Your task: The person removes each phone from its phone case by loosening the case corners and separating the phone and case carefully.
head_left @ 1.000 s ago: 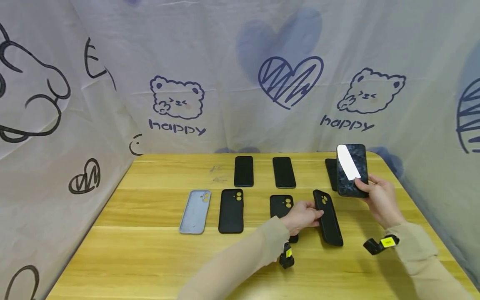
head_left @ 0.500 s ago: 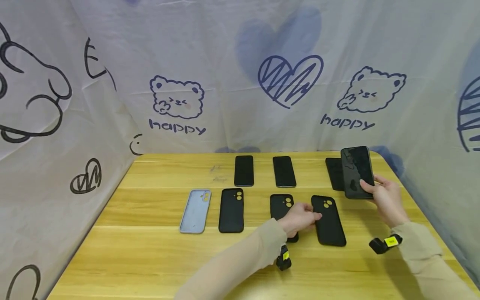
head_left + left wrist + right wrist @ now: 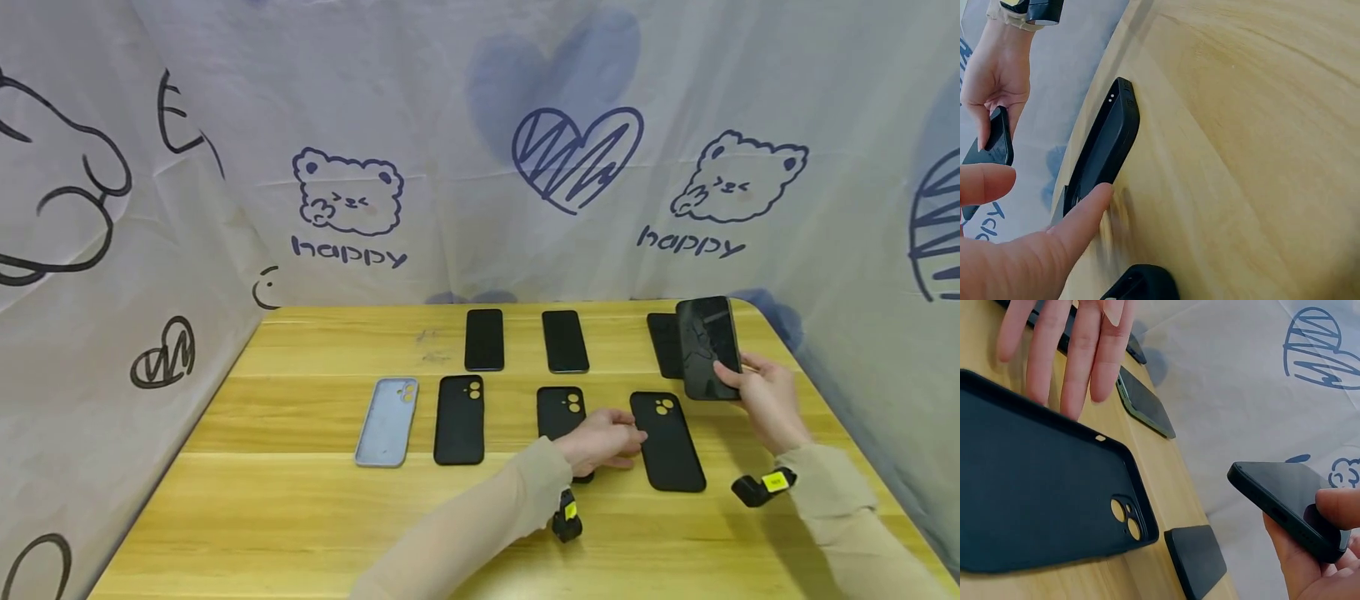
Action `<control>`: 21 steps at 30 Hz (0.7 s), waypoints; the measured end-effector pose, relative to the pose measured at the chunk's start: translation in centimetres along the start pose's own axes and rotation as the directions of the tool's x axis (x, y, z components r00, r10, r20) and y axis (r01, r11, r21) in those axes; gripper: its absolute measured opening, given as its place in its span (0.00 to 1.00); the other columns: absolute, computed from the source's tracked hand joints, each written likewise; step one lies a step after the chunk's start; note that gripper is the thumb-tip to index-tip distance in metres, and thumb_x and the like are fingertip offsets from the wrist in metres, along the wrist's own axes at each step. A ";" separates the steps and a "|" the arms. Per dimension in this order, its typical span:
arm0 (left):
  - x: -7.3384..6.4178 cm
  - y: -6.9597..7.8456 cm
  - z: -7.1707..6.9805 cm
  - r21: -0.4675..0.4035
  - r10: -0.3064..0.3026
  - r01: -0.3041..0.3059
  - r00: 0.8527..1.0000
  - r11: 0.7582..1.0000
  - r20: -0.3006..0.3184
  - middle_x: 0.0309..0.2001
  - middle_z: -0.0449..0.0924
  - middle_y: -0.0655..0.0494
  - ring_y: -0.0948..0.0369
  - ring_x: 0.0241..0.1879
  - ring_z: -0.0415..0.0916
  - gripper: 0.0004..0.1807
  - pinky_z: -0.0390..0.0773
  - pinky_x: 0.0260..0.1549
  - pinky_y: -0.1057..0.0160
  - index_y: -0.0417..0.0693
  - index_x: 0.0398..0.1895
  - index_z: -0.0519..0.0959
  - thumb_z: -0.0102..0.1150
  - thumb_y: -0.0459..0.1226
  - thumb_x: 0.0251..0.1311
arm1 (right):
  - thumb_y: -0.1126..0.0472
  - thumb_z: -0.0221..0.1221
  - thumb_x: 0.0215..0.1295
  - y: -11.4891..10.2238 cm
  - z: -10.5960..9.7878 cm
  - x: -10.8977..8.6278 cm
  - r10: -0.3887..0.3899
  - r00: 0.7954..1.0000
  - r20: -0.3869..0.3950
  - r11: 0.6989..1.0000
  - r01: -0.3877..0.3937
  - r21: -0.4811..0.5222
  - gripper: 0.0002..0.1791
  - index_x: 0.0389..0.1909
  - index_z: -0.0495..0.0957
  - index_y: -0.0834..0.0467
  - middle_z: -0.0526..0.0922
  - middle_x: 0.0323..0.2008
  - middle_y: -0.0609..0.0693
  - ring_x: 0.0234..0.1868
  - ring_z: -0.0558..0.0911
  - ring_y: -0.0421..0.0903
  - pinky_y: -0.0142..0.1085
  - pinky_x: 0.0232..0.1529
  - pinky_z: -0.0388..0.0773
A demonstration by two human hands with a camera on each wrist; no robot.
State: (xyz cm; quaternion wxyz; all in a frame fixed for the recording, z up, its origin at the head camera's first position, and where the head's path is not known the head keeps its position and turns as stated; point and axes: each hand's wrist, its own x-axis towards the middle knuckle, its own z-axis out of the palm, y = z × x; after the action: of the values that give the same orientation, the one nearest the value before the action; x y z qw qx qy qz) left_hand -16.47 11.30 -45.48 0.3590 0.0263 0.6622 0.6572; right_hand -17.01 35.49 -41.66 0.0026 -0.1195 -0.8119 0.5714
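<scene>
My right hand point(image 3: 768, 404) grips a dark smartphone point(image 3: 697, 337) above the table's back right, thumb on its glossy screen. In the right wrist view the same phone point(image 3: 1272, 487) is tilted, its port edge toward the camera. A black phone case point(image 3: 671, 450) lies inside-up on the table, camera cutouts at its far end. My left hand point(image 3: 603, 440) is at the case's left side, fingertips right at its edge. Seen from the right wrist, the left fingers point(image 3: 1072, 375) are straight and spread slightly, and nothing is pinched between them.
Left of that case lie another black case point(image 3: 557, 408), partly hidden by my left hand, a black case point(image 3: 460, 421) and a light blue case point(image 3: 382, 422). Along the back are two phones point(image 3: 484, 340) point(image 3: 566, 342), and a third phone point(image 3: 662, 342) partly behind the held one.
The black case has gone from being tilted in my left hand to lying flat, then slid slightly right. Left fingers have loosened from it. The held phone has shifted slightly right and lower.
</scene>
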 end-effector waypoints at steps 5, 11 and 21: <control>-0.8 0.3 -0.5 0.129 0.110 -0.107 0.994 0.986 -0.016 0.65 0.75 0.48 0.52 0.64 0.76 0.23 0.79 0.59 0.52 0.43 0.69 0.70 0.53 0.33 0.72 | 0.46 0.54 0.76 -0.2 0.7 0.3 -0.016 1.000 0.020 0.999 0.015 0.045 0.44 0.78 0.48 0.69 0.63 0.74 0.67 0.47 0.85 0.30 0.21 0.42 0.82; -2.8 1.3 -2.8 0.409 0.322 -0.287 0.947 0.866 -0.018 0.68 0.74 0.56 0.59 0.58 0.79 0.20 0.75 0.41 0.67 0.55 0.67 0.75 0.49 0.35 0.75 | 0.48 0.56 0.75 -1.1 2.1 1.5 -0.037 0.996 0.084 0.991 0.025 0.131 0.41 0.77 0.54 0.69 0.78 0.61 0.57 0.38 0.83 0.24 0.24 0.43 0.83; -5.5 1.8 -7.4 0.767 0.509 -0.397 0.854 0.504 0.107 0.69 0.73 0.54 0.53 0.64 0.76 0.20 0.77 0.62 0.62 0.49 0.68 0.73 0.48 0.33 0.75 | 0.49 0.55 0.75 -2.9 5.9 4.4 0.080 0.990 0.114 0.979 -0.099 0.177 0.45 0.80 0.41 0.61 0.32 0.82 0.58 0.39 0.78 0.22 0.25 0.40 0.80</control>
State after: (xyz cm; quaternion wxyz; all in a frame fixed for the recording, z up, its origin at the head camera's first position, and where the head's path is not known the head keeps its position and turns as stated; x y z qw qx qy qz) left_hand -16.92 2.49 -42.33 0.0832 0.3046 0.8679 0.3834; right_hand -22.69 29.95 -41.56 -0.0555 -0.1245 -0.7491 0.6482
